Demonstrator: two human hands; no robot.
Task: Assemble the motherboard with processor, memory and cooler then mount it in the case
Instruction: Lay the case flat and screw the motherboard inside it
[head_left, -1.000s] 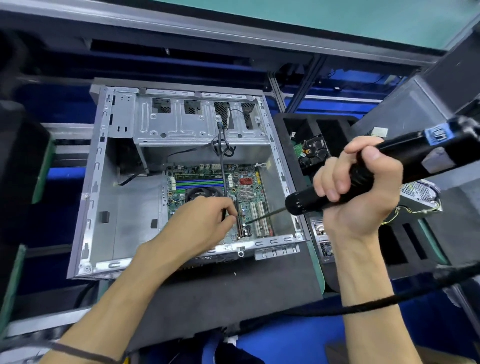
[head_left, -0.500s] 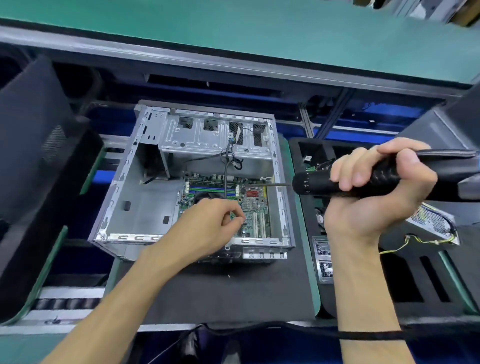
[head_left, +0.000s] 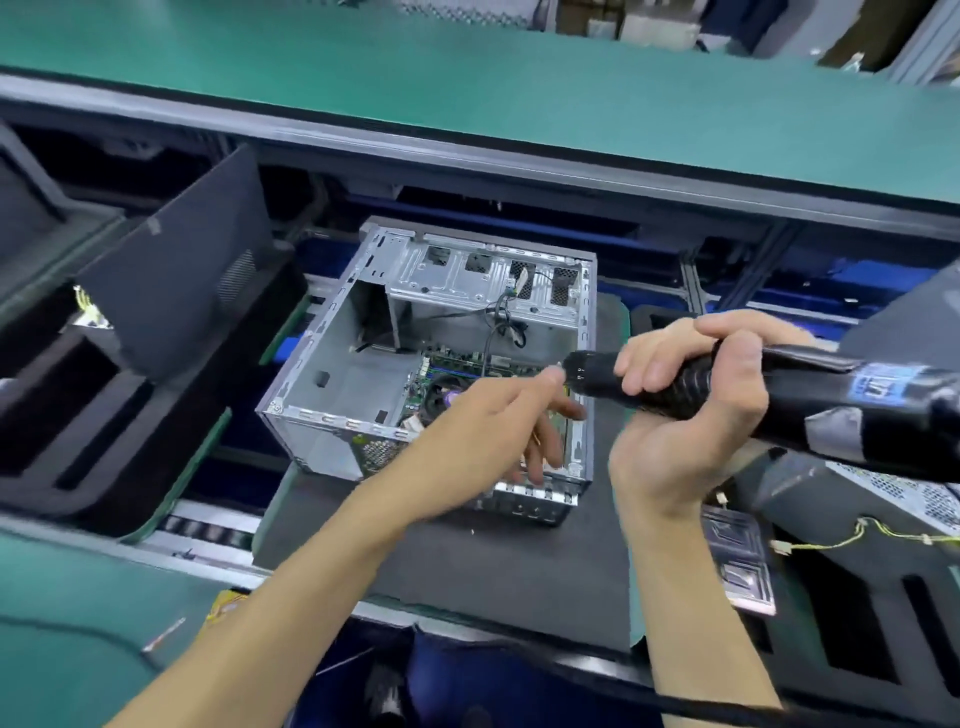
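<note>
My R hand (head_left: 685, 410) clenched round elec. screwdriver (head_left: 737, 395). My L hand (head_left: 498, 431) at its tip, fingers loose, grip unclear. Motherboard (head_left: 441, 384) inside case (head_left: 332, 374) on mat (head_left: 519, 566).

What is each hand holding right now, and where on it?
Right hand grips the electric screwdriver around its ribbed barrel. Left hand: cannot tell.

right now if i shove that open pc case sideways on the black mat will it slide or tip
The PC case lies on its broad side, low and wide, so it probably won't tip. It sits on a dark mat that looks grippy, so expect it to drag rather than glide. Thin sheet-metal walls suggest it is fairly light, even with the motherboard inside.
</note>
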